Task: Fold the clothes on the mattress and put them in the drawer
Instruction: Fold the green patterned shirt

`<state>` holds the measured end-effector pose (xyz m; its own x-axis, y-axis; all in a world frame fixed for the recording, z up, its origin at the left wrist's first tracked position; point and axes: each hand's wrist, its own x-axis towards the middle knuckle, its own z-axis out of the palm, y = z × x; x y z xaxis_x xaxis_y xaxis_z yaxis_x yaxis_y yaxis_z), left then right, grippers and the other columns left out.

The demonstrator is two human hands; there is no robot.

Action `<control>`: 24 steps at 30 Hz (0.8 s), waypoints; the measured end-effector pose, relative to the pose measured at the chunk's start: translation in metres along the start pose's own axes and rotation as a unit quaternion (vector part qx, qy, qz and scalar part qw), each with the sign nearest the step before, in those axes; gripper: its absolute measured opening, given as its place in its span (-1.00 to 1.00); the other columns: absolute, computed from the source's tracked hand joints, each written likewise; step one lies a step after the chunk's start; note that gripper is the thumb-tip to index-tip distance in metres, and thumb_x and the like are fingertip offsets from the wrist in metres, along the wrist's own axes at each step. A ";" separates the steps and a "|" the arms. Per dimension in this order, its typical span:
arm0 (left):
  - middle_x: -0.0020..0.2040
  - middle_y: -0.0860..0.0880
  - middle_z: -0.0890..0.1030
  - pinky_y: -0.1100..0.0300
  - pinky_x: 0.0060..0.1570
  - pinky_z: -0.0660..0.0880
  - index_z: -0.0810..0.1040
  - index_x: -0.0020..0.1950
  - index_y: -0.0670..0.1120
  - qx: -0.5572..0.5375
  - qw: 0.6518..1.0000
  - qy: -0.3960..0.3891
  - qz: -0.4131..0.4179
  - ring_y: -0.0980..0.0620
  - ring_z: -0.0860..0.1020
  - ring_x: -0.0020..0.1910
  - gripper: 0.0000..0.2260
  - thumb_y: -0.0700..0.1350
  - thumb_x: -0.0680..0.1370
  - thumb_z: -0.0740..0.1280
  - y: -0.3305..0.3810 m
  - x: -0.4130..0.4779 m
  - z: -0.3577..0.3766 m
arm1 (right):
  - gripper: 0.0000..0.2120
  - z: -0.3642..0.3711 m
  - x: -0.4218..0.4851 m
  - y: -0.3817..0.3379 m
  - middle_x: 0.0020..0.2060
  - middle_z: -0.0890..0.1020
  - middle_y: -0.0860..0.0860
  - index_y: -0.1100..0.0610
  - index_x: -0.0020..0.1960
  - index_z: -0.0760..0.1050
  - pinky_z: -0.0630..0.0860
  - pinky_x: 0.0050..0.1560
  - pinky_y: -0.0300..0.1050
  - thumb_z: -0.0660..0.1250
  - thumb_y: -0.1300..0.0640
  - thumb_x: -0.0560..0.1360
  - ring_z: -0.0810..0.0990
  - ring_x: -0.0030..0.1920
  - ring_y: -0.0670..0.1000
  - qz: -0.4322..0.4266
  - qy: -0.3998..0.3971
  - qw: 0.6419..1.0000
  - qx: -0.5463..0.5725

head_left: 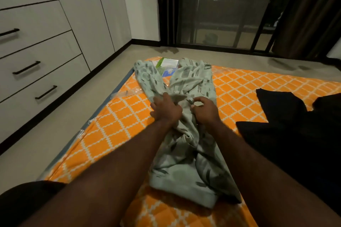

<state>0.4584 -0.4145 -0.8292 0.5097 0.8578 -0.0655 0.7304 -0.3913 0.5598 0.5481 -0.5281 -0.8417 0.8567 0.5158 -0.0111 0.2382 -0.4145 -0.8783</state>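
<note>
I am working over a pair of pale green patterned trousers (186, 153) that are lying along the orange diamond-quilted mattress (114, 134), waistband nearest me and the two legs splaying apart toward the far edge. My left hand (166, 109) is pressing down on the cloth where the legs part, its fingers (167, 97) lying fairly straight and a little apart on the fabric. My right hand (204, 111) is working just beside it, its fingers (198, 100) curling in and pinching a bunch of the same cloth. A black garment (295, 134) is lying in a heap on the mattress to my right, near the trousers. A green and white packet (166, 63) is showing between the trouser legs at the far end. The white drawers (36, 57), with black bar handles, are standing closed along the wall to my left, across a strip of floor (55, 134).
</note>
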 end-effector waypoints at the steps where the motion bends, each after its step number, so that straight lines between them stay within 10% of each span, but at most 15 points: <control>1: 0.46 -0.20 0.27 -0.17 0.32 0.36 0.28 0.48 0.00 -0.045 0.996 -0.016 -0.074 -0.28 0.30 0.40 -0.37 0.19 0.51 0.41 0.001 -0.010 0.001 | -0.77 0.000 -0.003 -0.002 0.05 0.71 0.06 0.02 0.19 0.63 0.57 -0.25 -0.13 0.43 0.14 0.53 0.66 -0.11 0.03 0.013 0.009 1.000 0.015; 4: 0.44 -0.21 0.28 -0.02 0.12 0.47 0.23 0.51 -0.05 -0.190 0.966 -0.045 -0.172 -0.28 0.39 0.35 -0.26 0.13 0.47 0.51 0.001 -0.029 -0.002 | -0.90 -0.002 -0.007 -0.007 -0.16 0.69 0.09 0.05 0.07 0.64 0.40 -0.52 -0.25 0.42 0.14 0.55 0.57 -0.38 -0.02 0.034 -0.004 0.999 0.029; 10: 0.26 -0.15 0.56 0.03 0.15 0.56 0.44 0.27 -0.05 -0.229 0.972 -0.029 -0.054 -0.16 0.56 0.19 -0.50 -0.06 0.42 0.57 -0.011 -0.027 -0.019 | -0.72 -0.008 -0.008 -0.010 -0.41 0.50 0.12 0.13 -0.32 0.51 0.41 -0.27 0.00 0.32 0.16 0.57 0.46 -0.35 0.09 0.066 0.000 0.996 0.067; 15: 0.16 -0.03 0.58 -0.02 0.16 0.55 0.47 0.09 0.12 -0.172 0.984 -0.039 -0.024 -0.13 0.55 0.14 -0.61 0.12 0.36 0.52 -0.017 -0.018 -0.025 | -0.97 -0.012 -0.006 -0.004 -0.15 0.56 0.08 0.05 -0.04 0.47 0.42 -0.32 -0.04 0.26 0.15 0.54 0.52 -0.21 0.13 0.115 0.044 0.988 0.091; 21: 0.28 -0.12 0.57 0.04 0.19 0.53 0.35 0.47 -0.04 -0.259 0.965 -0.043 -0.005 -0.15 0.55 0.23 -0.33 0.02 0.44 0.56 -0.012 -0.026 -0.020 | -0.88 -0.009 0.004 0.020 -0.16 0.61 0.24 0.27 -0.21 0.51 0.65 -0.10 0.32 0.25 0.24 0.45 0.64 -0.11 0.25 0.144 0.026 0.969 0.197; 24: 0.31 -0.10 0.53 0.06 0.20 0.51 0.26 0.54 -0.01 -0.278 0.957 -0.078 -0.018 -0.16 0.53 0.27 -0.23 -0.04 0.43 0.57 -0.008 -0.036 -0.018 | -0.78 -0.020 -0.028 -0.012 -0.15 0.59 0.16 0.26 -0.15 0.54 0.59 -0.06 0.08 0.21 0.37 0.62 0.57 -0.15 0.11 0.178 0.039 0.952 0.244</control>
<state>0.4258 -0.4364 -0.8169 0.5823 0.7903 -0.1906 0.4152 -0.0875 0.9055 0.5299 -0.5527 -0.8218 0.8797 0.3414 -0.3311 -0.2986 -0.1452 -0.9433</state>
